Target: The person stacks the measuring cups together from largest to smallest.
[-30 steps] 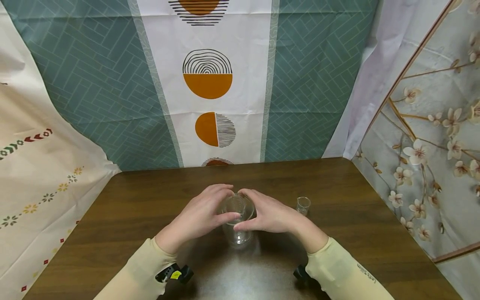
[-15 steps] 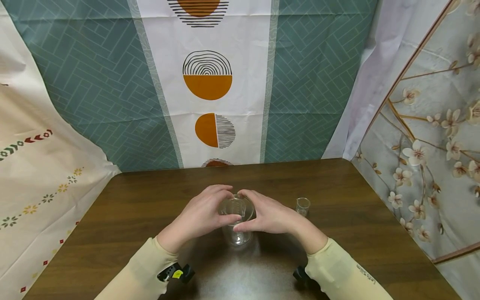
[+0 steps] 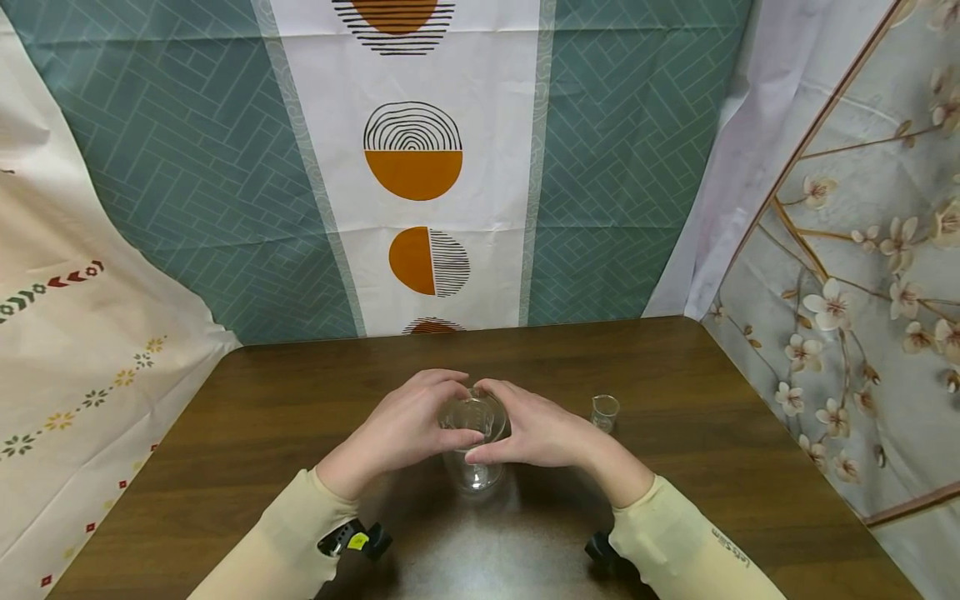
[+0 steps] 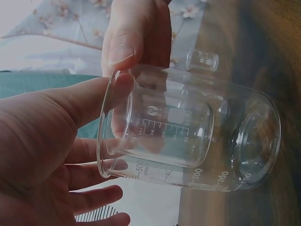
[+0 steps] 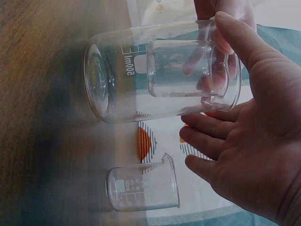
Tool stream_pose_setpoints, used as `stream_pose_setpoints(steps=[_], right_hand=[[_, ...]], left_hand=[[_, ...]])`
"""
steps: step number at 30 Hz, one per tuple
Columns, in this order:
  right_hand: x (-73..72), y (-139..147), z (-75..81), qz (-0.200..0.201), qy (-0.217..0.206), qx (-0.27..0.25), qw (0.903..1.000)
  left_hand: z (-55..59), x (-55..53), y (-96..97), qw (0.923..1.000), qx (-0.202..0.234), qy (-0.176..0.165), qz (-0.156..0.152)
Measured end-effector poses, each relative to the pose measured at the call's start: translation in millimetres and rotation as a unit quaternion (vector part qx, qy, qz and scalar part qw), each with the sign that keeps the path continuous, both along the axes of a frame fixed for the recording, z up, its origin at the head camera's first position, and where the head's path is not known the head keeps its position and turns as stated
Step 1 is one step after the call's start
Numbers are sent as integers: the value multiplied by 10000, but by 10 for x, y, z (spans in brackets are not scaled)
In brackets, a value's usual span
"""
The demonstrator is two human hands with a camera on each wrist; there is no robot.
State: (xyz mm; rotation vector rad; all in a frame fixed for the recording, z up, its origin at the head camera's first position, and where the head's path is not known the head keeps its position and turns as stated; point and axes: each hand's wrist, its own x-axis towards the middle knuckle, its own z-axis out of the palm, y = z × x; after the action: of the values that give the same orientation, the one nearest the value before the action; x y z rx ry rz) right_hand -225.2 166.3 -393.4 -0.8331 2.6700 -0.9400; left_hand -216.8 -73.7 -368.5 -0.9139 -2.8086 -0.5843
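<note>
A large clear 500 ml glass beaker (image 3: 476,478) stands upright on the table. In its upper part hangs a smaller beaker (image 4: 178,157), well above the large one's bottom, also seen in the right wrist view. My left hand (image 3: 405,427) curves round the mouth from the left, thumb and index finger at the small beaker's rim. From the right my right hand (image 3: 536,428) does likewise, its thumb crossing near the left thumb. Between them, thumbs in front and index fingers behind, the hands hold the small beaker. The other fingers stay outside the large beaker, loosely spread.
A tiny 50 ml beaker (image 3: 604,413) stands on the brown wooden table (image 3: 300,392), right of the large beaker and behind the right forearm. Patterned cloths hang at the back (image 3: 630,167) and along both sides of the table.
Both hands and the beakers keep almost the same place. The head view shifts very slightly.
</note>
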Motion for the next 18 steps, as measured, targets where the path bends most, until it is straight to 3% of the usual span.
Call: stream_pose_setpoints(steps=[18], right_hand=[[2, 4, -9, 18, 17, -11, 10000]], left_hand=[[-1, -50, 22, 9994, -120, -317, -33]])
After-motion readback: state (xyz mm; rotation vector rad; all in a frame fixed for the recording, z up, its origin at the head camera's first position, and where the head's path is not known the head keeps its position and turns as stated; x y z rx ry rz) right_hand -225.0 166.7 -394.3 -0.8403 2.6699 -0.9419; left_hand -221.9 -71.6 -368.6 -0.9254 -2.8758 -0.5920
